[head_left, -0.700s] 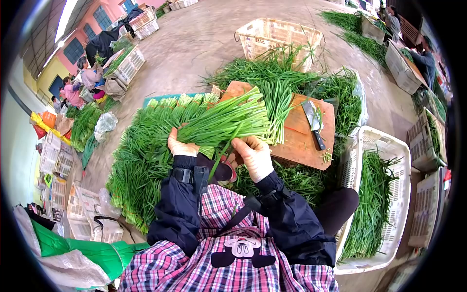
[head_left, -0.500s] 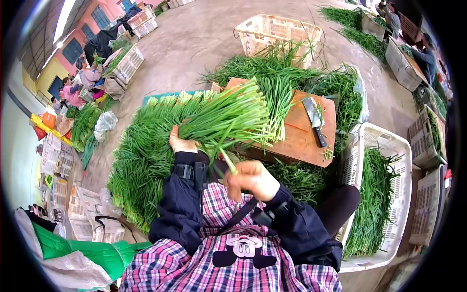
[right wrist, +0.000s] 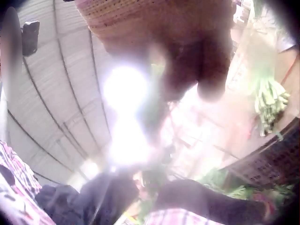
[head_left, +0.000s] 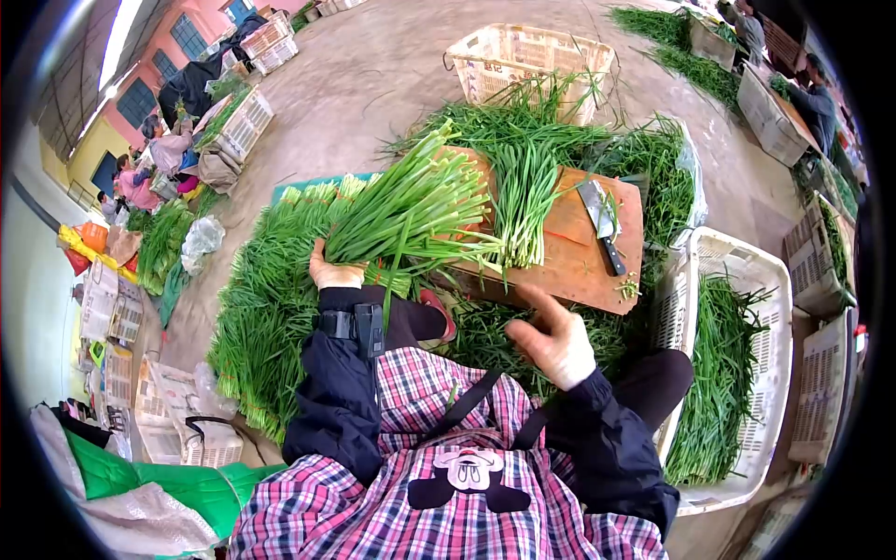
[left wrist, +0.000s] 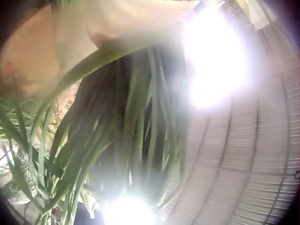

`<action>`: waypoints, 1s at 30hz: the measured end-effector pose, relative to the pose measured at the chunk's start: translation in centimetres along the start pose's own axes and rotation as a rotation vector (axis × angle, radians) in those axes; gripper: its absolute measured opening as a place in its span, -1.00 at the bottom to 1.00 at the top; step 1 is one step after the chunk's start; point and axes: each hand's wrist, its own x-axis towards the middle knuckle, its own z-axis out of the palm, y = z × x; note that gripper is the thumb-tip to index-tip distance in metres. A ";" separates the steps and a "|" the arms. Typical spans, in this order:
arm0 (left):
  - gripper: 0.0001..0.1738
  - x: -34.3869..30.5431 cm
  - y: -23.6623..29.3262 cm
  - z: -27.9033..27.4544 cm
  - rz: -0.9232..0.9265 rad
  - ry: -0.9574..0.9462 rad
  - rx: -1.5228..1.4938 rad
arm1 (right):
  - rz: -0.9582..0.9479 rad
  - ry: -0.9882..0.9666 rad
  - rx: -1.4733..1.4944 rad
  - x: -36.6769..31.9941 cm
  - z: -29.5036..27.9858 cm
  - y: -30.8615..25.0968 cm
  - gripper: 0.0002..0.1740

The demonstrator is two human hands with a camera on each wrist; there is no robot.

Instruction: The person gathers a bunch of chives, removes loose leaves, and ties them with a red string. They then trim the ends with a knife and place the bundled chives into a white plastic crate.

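My left hand (head_left: 336, 271) grips a thick bunch of chives (head_left: 411, 210) by the leafy side, its pale cut ends fanned up and right. In the left wrist view, long leaves (left wrist: 136, 112) hang below the hand. Some stalks stick out loosely from the bunch's lower side. My right hand (head_left: 560, 345) is apart from the bunch, over my right thigh, with thumb and index finger spread and no stalk showing between them. A smaller heap of chives (head_left: 523, 201) lies on the wooden board (head_left: 579, 266), beside a cleaver (head_left: 599, 224).
Tied bunches (head_left: 271, 289) are piled to the left. A white crate (head_left: 779, 373) of loose greens stands at the right, and another crate (head_left: 532, 61) is beyond the board. Loose leaves (head_left: 523, 126) cover the area behind the board. A person (head_left: 173, 149) works far left.
My right hand pulled a stalk away from the bunch, then moved right and its fingers spread. The left hand has tilted the bunch more upright and shifted it slightly left.
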 end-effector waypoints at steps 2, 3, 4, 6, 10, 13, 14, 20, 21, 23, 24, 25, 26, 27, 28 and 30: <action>-0.45 -0.8 -0.1 0.8 -0.011 0.003 -0.024 | -0.088 0.103 0.231 1.6 1.9 -1.2 -0.41; -0.46 -1.6 -0.3 1.3 -0.004 0.003 -0.021 | -0.043 0.096 0.241 2.2 2.4 -2.2 -0.44; -0.46 -2.0 -0.4 1.4 0.002 0.005 -0.019 | -0.073 0.119 0.279 3.1 3.3 -1.9 -0.49; -0.47 -1.8 -0.5 1.1 -0.024 -0.058 -0.047 | -0.084 0.131 0.376 4.4 4.7 -1.9 -0.60; -0.47 -1.2 -0.7 0.6 -0.011 -0.060 -0.032 | 0.042 -0.125 0.706 2.9 3.1 -3.2 -0.83; -0.48 -0.6 -0.3 0.0 -0.051 -0.066 -0.051 | -0.022 -0.358 0.676 0.3 0.3 -1.6 -0.82; -0.48 -0.4 -0.1 -0.1 -0.059 -0.057 -0.060 | -0.014 -0.441 0.649 -0.8 -1.2 -1.2 -0.83; -0.46 -2.2 0.0 1.3 -0.032 -0.030 -0.007 | -0.035 -0.181 -0.643 -1.3 -3.3 1.4 -0.20; -0.45 -2.1 -0.3 1.5 -0.026 -0.029 0.003 | -0.026 -0.180 -0.351 -0.7 -2.9 2.9 -0.04; -0.44 -2.0 -0.3 1.2 -0.004 -0.016 0.028 | -0.019 -0.121 0.219 0.8 -0.7 3.2 -0.18; -0.43 -1.8 -0.4 1.1 0.007 -0.012 0.045 | -0.012 -0.094 0.464 1.8 0.3 2.3 -0.22; -0.44 -1.7 -0.3 1.0 -0.009 -0.053 0.024 | 0.034 -0.092 0.568 2.5 1.1 1.3 -0.26; -0.44 -1.6 -0.4 0.8 -0.010 -0.043 0.026 | 0.078 -0.090 0.672 3.0 1.8 0.4 -0.30; -0.44 -1.8 -0.5 1.0 -0.011 -0.034 0.028 | 0.082 -0.136 0.704 4.0 2.6 0.3 -0.39; -0.45 -2.1 -0.7 1.1 -0.011 -0.025 0.028 | 0.117 -0.116 0.781 5.1 3.9 0.5 -0.46; -0.46 -2.3 -0.8 0.9 -0.010 -0.026 0.024 | 0.150 -0.099 0.898 6.0 5.3 0.4 -0.57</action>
